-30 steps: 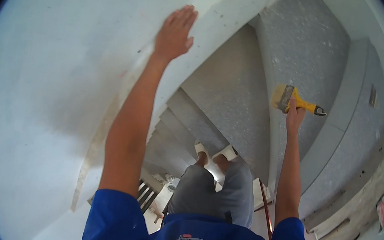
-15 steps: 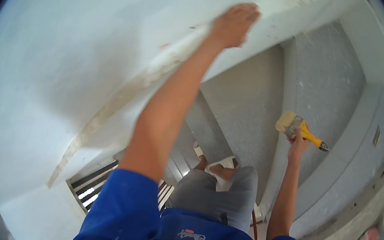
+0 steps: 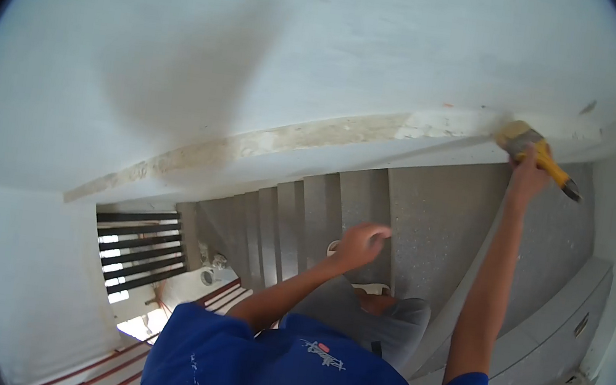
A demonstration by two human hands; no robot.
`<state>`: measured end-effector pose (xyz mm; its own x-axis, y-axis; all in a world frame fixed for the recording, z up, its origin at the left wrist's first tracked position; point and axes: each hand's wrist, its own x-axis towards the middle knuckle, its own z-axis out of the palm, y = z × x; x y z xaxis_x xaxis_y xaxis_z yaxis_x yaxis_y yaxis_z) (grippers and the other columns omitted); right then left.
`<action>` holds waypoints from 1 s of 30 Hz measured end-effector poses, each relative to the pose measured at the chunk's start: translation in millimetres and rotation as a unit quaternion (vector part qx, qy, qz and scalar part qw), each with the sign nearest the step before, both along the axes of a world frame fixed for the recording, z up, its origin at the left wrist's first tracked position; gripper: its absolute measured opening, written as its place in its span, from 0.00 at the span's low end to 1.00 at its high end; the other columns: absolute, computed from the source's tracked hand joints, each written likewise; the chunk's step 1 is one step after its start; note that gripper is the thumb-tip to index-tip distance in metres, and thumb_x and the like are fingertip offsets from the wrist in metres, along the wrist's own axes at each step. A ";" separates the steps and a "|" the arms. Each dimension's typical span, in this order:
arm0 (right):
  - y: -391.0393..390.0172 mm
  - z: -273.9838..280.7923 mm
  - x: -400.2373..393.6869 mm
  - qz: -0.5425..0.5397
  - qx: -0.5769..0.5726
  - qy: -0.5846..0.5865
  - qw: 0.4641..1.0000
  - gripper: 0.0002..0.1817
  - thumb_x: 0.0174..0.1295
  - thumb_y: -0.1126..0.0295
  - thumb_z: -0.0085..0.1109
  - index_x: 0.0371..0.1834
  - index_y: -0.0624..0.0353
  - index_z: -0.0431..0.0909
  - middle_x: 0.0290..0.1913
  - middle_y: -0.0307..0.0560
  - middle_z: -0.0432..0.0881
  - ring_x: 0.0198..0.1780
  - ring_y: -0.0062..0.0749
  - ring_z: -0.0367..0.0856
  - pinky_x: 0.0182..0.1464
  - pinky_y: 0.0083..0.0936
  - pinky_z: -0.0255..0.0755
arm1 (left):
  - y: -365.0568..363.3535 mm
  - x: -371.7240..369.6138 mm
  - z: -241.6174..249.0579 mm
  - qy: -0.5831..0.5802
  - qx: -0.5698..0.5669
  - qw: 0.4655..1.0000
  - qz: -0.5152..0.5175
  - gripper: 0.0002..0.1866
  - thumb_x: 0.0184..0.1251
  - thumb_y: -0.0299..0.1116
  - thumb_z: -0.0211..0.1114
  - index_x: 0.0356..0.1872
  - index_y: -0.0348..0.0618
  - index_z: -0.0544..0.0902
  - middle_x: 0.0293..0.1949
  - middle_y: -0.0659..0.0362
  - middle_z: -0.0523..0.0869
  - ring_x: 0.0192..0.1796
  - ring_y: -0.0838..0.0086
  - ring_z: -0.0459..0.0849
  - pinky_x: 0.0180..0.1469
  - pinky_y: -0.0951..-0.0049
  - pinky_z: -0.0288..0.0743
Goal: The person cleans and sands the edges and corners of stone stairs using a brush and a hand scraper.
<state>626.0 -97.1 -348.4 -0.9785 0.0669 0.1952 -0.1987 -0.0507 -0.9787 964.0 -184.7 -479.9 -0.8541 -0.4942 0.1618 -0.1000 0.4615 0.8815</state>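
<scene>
My right hand (image 3: pixel 529 177) is closed around the yellow handle of a wide paintbrush (image 3: pixel 550 164). The brush's pale bristles are at the ledge (image 3: pixel 346 129) that runs along the white wall (image 3: pixel 386 56), near its right part; whether they touch it is hard to tell. My left hand (image 3: pixel 363 247) hangs over the stairs in front of my body, slightly smeared, with its fingers curled in and nothing visible in them. Part of the ledge is bare and beige, and whiter patches show towards the right.
Grey stairs (image 3: pixel 435 223) lie below me, with narrower steps going down to the left. A barred opening (image 3: pixel 140 245) and red-brown rails (image 3: pixel 108 376) are at lower left. A grey stepped ledge (image 3: pixel 536 336) borders the right side. My sandalled feet are on the steps.
My left hand has come off the wall and dropped in front of my body, its fingers now curled. My right hand has raised the paintbrush to the wall ledge. The view has turned.
</scene>
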 end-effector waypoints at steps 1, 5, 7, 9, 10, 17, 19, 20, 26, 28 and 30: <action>-17.9 -8.2 7.4 0.016 0.032 0.000 0.999 0.27 0.63 0.70 0.60 0.64 0.68 0.66 0.48 0.55 0.77 0.36 0.30 0.83 0.32 0.22 0.81 | -4.0 28.4 13.1 -0.021 0.012 0.999 0.033 0.12 0.57 0.23 0.63 0.44 0.41 0.83 0.42 0.53 0.87 0.45 0.62 0.86 0.48 0.66 0.78; -94.0 -9.9 100.3 0.082 0.170 0.047 0.981 0.21 0.63 0.66 0.59 0.54 0.70 0.71 0.32 0.54 0.80 0.24 0.32 0.80 0.27 0.27 0.74 | -36.8 33.6 117.2 0.031 0.009 0.994 0.109 0.24 0.51 0.24 0.65 0.54 0.40 0.77 0.52 0.48 0.81 0.56 0.56 0.80 0.59 0.61 0.73; -126.9 -22.0 152.2 0.143 0.232 0.117 0.955 0.19 0.63 0.67 0.58 0.52 0.70 0.72 0.31 0.57 0.81 0.29 0.37 0.82 0.34 0.34 0.73 | -56.7 12.4 153.6 0.074 -0.034 0.992 0.098 0.34 0.48 0.24 0.66 0.62 0.39 0.68 0.59 0.46 0.74 0.61 0.52 0.74 0.62 0.59 0.69; -156.0 -14.6 207.0 0.187 0.173 0.200 0.946 0.21 0.63 0.68 0.57 0.55 0.71 0.71 0.33 0.59 0.82 0.34 0.39 0.83 0.39 0.35 0.74 | -78.0 0.9 169.8 0.052 -0.116 0.982 0.139 0.40 0.47 0.24 0.68 0.66 0.40 0.64 0.61 0.45 0.72 0.63 0.50 0.72 0.64 0.58 0.68; -160.0 -5.9 217.5 0.225 0.178 0.160 0.944 0.22 0.63 0.68 0.57 0.56 0.71 0.71 0.33 0.59 0.82 0.35 0.39 0.83 0.39 0.34 0.74 | -86.1 -2.6 175.2 0.041 -0.156 0.973 0.163 0.42 0.46 0.23 0.68 0.68 0.40 0.61 0.62 0.45 0.71 0.64 0.49 0.71 0.64 0.57 0.67; -139.3 58.2 224.0 0.349 0.240 0.225 0.877 0.23 0.64 0.71 0.57 0.61 0.69 0.70 0.37 0.52 0.84 0.36 0.30 0.82 0.40 0.28 0.76 | -108.3 -5.1 184.4 0.025 -0.109 0.988 0.102 0.50 0.42 0.23 0.72 0.71 0.46 0.57 0.63 0.45 0.69 0.63 0.50 0.70 0.60 0.57 0.71; -127.0 73.7 209.6 0.319 0.324 0.368 0.811 0.24 0.62 0.72 0.57 0.62 0.68 0.70 0.42 0.54 0.84 0.40 0.34 0.84 0.44 0.31 0.77 | -106.8 -29.3 181.0 0.076 -0.123 0.978 0.153 0.48 0.43 0.24 0.72 0.70 0.47 0.60 0.57 0.46 0.74 0.55 0.53 0.77 0.50 0.58 0.76; -119.8 84.2 203.9 0.352 0.335 0.357 0.798 0.25 0.61 0.72 0.57 0.61 0.67 0.71 0.43 0.54 0.83 0.41 0.35 0.84 0.45 0.32 0.77 | -103.8 -41.1 179.0 0.103 -0.128 0.970 0.177 0.46 0.43 0.25 0.73 0.70 0.48 0.62 0.54 0.47 0.76 0.51 0.54 0.80 0.45 0.59 0.78; -81.8 125.6 147.3 0.446 0.376 0.262 0.769 0.22 0.59 0.73 0.58 0.58 0.66 0.75 0.51 0.51 0.82 0.48 0.35 0.83 0.48 0.31 0.77 | -74.0 -105.9 156.8 0.256 -0.034 0.932 0.255 0.34 0.45 0.25 0.71 0.60 0.52 0.76 0.41 0.55 0.82 0.42 0.58 0.81 0.38 0.60 0.77; -71.3 132.8 138.8 0.434 0.325 0.190 0.819 0.20 0.61 0.71 0.59 0.56 0.67 0.76 0.51 0.48 0.82 0.49 0.32 0.82 0.48 0.28 0.77 | -78.2 -115.0 155.4 0.262 -0.098 0.937 0.209 0.29 0.46 0.25 0.70 0.56 0.51 0.79 0.39 0.56 0.82 0.39 0.59 0.80 0.38 0.61 0.77; -64.9 128.7 128.7 0.408 0.323 0.166 0.838 0.19 0.63 0.69 0.59 0.56 0.66 0.77 0.50 0.46 0.82 0.48 0.29 0.81 0.47 0.25 0.76 | -84.1 -117.7 151.6 0.232 -0.138 0.946 0.177 0.26 0.47 0.25 0.69 0.53 0.50 0.81 0.37 0.56 0.82 0.37 0.60 0.79 0.39 0.60 0.76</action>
<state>754.7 -162.0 -219.8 -0.5312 -0.8225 0.2032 -0.6227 0.2163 -0.7519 846.3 -268.8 -328.3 -0.4479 -0.6211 0.6432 0.0770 0.6899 0.7198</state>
